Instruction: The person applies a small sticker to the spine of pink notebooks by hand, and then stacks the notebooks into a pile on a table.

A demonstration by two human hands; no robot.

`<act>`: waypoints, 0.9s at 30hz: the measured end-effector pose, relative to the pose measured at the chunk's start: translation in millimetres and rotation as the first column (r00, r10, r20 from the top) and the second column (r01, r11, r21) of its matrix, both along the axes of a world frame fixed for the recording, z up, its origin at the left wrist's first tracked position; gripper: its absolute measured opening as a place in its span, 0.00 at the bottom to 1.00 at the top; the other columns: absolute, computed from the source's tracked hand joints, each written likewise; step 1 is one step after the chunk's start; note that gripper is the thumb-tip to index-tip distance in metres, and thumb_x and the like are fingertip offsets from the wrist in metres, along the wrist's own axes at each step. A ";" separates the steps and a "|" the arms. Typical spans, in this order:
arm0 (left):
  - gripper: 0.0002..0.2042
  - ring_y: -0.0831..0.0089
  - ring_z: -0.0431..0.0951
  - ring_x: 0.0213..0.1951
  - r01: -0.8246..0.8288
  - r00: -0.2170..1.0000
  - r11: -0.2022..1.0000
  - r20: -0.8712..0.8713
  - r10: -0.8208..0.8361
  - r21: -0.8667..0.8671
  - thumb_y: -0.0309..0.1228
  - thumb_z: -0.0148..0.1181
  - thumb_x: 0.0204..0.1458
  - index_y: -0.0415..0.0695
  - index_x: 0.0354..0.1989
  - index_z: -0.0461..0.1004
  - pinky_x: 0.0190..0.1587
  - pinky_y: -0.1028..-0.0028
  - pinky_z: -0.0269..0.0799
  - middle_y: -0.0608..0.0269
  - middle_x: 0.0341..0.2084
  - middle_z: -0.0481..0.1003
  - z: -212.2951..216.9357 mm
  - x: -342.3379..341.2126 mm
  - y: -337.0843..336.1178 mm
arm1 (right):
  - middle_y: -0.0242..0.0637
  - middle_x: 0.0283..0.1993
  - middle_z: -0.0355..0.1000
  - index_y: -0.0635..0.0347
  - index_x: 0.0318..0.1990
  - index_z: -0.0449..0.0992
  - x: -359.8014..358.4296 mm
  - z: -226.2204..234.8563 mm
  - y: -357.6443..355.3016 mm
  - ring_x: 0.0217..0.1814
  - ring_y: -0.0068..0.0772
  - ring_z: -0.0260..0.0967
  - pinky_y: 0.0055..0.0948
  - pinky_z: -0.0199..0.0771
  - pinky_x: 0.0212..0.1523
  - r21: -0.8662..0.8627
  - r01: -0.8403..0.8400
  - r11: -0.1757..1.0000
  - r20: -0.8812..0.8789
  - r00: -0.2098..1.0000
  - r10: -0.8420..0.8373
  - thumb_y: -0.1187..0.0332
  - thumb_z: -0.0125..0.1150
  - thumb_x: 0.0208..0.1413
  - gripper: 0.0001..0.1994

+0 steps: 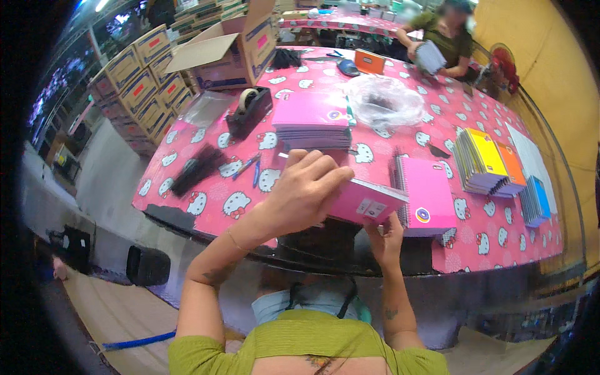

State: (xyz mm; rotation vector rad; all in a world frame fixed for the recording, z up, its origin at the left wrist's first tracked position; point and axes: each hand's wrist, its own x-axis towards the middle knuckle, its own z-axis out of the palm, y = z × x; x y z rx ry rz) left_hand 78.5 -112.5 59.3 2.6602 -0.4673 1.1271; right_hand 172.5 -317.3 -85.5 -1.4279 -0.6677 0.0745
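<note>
Pink cartoon-cat cloth covers the worktop (206,206), its near edge hidden behind the raised arms. The left hand (306,194) lies curled over a pink notebook (369,203), hiding much of its cover; the right hand (386,237) pinches its underside from below, fingertips hidden.

An open cardboard box (232,50) stands at the far left corner of the tabletop (206,206), flaps up, its brown sides carrying purple print and a small pink label. Left of the tabletop, stacked cardboard cartons (140,81) rise in rows, brown with blue print and red labels. Two small white stickers (370,208) sit on the back of the pink notebook (365,201) held in the hands.
</note>
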 end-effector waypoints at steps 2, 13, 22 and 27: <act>0.15 0.64 0.73 0.36 0.012 1.000 1.000 -0.023 -0.012 -0.006 0.27 0.65 0.45 0.45 0.43 0.75 0.42 0.64 0.61 0.64 0.30 0.70 5.2 -5.3 -3.4 | 0.33 0.42 0.77 0.62 0.49 0.76 -1.8 -5.6 -1.3 0.43 0.24 0.74 0.29 0.73 0.47 -0.074 0.066 0.995 0.048 0.997 -0.062 0.74 0.68 0.56 0.14; 0.16 0.67 0.72 0.35 0.008 1.000 1.000 -0.017 -0.008 0.017 0.32 0.68 0.42 0.48 0.42 0.76 0.43 0.64 0.61 0.66 0.29 0.70 3.2 -4.5 -6.0 | 0.39 0.43 0.78 0.64 0.49 0.76 -4.7 1.6 4.4 0.47 0.30 0.73 0.32 0.71 0.51 -0.174 0.014 0.985 -0.009 1.000 -0.015 0.74 0.67 0.55 0.15; 0.17 0.60 0.73 0.53 -0.304 0.948 0.940 0.053 0.315 -0.158 0.37 0.63 0.55 0.43 0.51 0.76 0.62 0.54 0.56 0.53 0.50 0.75 -114.5 -28.5 4.9 | 0.42 0.58 0.69 0.64 0.64 0.65 -24.4 -4.2 23.4 0.62 0.35 0.66 0.34 0.61 0.66 -0.043 -0.170 0.985 -0.072 0.983 0.166 0.73 0.68 0.56 0.29; 0.30 0.56 0.62 0.67 -0.170 0.962 0.360 -0.074 0.264 -0.918 0.43 0.46 0.68 0.29 0.68 0.57 0.70 0.63 0.50 0.42 0.65 0.62 -140.7 -45.0 1.2 | 0.41 0.57 0.70 0.62 0.62 0.66 -23.4 -22.9 38.2 0.60 0.33 0.67 0.33 0.62 0.65 0.034 -0.083 0.996 -0.058 0.995 0.085 0.69 0.68 0.58 0.26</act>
